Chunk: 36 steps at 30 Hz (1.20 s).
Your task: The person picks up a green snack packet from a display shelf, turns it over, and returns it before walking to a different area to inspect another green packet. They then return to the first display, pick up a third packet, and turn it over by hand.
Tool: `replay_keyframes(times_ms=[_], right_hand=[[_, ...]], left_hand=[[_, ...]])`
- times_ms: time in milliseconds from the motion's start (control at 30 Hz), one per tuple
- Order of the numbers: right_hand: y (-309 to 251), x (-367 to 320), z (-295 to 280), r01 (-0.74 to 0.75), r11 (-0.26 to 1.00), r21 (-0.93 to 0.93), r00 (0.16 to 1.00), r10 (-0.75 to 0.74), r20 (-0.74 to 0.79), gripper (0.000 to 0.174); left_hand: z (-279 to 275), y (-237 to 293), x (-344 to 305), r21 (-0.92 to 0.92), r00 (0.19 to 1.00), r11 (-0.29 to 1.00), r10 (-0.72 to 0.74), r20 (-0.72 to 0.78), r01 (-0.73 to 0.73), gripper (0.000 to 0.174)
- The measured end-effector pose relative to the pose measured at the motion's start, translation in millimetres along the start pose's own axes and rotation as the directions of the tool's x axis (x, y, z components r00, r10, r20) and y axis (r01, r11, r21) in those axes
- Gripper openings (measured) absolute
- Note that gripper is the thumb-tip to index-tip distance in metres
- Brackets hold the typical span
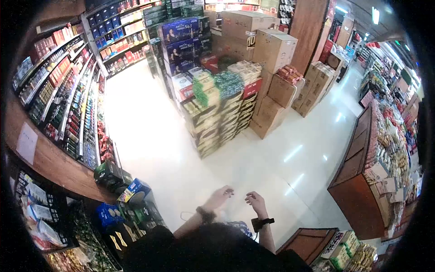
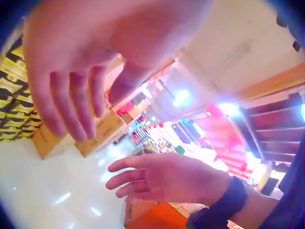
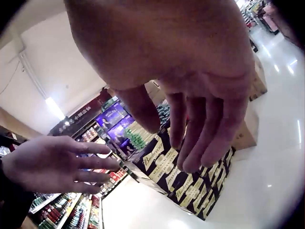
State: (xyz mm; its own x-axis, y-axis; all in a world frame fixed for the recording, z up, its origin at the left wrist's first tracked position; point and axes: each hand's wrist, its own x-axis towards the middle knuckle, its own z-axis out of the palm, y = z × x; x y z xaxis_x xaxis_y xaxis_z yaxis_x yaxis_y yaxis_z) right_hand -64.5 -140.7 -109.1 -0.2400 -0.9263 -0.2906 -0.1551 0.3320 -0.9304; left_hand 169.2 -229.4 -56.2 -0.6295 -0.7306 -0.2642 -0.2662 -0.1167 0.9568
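Note:
Both hands hover in front of the body over the pale floor, a short gap between them. My left hand (image 1: 219, 198) holds nothing, its fingers loosely bent. Across from it, my right hand (image 1: 257, 205) is likewise bare, palm turned inward. The left wrist view has the left fingers hanging down at the top, with the right hand (image 2: 167, 177) below them. In the right wrist view the left hand (image 3: 55, 164) appears with its fingers spread a little. Ahead of the hands stands a stack of black and gold Budweiser cases (image 1: 217, 124), out of their reach.
Brown cartons (image 1: 276, 86) stand beside the stack. Shelves of bottles (image 1: 68, 104) line the left side. A wooden display bin (image 1: 358, 186) heaped with packaged goods is at the right. Close by at lower left are dark boxes (image 1: 108, 174) and a blue box (image 1: 136, 188).

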Motion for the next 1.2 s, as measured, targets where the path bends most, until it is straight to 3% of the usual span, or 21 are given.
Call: replay_keyframes(times_ms=[100, 200, 300, 400, 467, 500, 600, 700, 833, 967, 1067, 1100, 1133, 1200], right_hand=[[-40, 58, 3, -0.015, 1.0, -0.011, 0.998, 0.016, 0.066, 0.021], [-59, 107, 15, -0.046, 0.999, -0.006, 0.988, 0.046, 0.15, 0.021], [-72, 159, 31, -0.065, 0.997, -0.038, 0.978, 0.071, 0.197, 0.021], [-76, 210, 46, -0.053, 0.996, -0.075, 0.972, 0.068, 0.225, 0.023], [-92, 243, 51, -0.001, 0.995, -0.103, 0.969, 0.026, 0.244, 0.023], [-96, 264, 56, -0.023, 0.986, -0.165, 0.973, 0.06, 0.222, 0.023], [-134, 317, 62, -0.009, 0.989, -0.151, 0.983, 0.036, 0.179, 0.021], [-162, 370, 65, 0.089, 0.98, -0.176, 0.986, -0.061, 0.158, 0.021], [-207, 427, 60, 0.182, 0.961, -0.207, 0.981, -0.165, 0.099, 0.021], [-229, 482, 64, 0.121, 0.983, -0.135, 0.989, -0.107, 0.102, 0.022], [-239, 529, 60, 0.131, 0.978, -0.162, 0.988, -0.116, 0.101, 0.022], [-226, 556, 57, 0.322, 0.923, -0.21, 0.945, -0.301, 0.129, 0.024], [-235, 567, 54, 0.369, 0.923, -0.11, 0.928, -0.36, 0.093, 0.024], [-233, 609, 51, 0.29, 0.942, -0.169, 0.955, -0.274, 0.112, 0.024]], left_hand=[[-29, -9, 35, -0.116, 0.993, 0.992, -0.055, -0.104, 0.043, 0.028], [-56, -18, 62, -0.249, 0.986, 0.963, -0.135, -0.098, 0.107, 0.032], [-86, -25, 93, -0.269, 0.986, 0.962, -0.086, -0.146, 0.044, 0.023], [-125, -38, 153, -0.147, 0.989, 0.989, 0.013, -0.146, -0.034, 0.023], [-148, -41, 191, -0.274, 0.976, 0.949, 0.101, -0.193, -0.153, 0.022], [-163, -36, 211, -0.331, 0.963, 0.918, 0.147, -0.224, -0.217, 0.022], [-218, 14, 254, -0.19, 0.979, 0.97, 0.12, -0.167, -0.152, 0.033], [-252, -3, 314, -0.301, 0.954, 0.91, 0.24, -0.179, -0.285, 0.032], [-286, 19, 368, -0.349, 0.988, 0.933, 0.032, -0.153, -0.084, 0.033], [-304, 89, 383, -0.341, 0.945, 0.906, 0.151, -0.29, -0.25, 0.022], [-322, 73, 440, -0.349, 0.971, 0.934, -0.012, -0.24, -0.075, 0.024], [-330, 94, 435, -0.449, 0.973, 0.882, 0.044, -0.226, -0.144, 0.029], [-329, 131, 440, -0.328, 0.957, 0.938, 0.011, -0.291, -0.111, 0.027], [-335, 46, 506, -0.42, 0.931, 0.858, 0.161, -0.327, -0.296, 0.027]])
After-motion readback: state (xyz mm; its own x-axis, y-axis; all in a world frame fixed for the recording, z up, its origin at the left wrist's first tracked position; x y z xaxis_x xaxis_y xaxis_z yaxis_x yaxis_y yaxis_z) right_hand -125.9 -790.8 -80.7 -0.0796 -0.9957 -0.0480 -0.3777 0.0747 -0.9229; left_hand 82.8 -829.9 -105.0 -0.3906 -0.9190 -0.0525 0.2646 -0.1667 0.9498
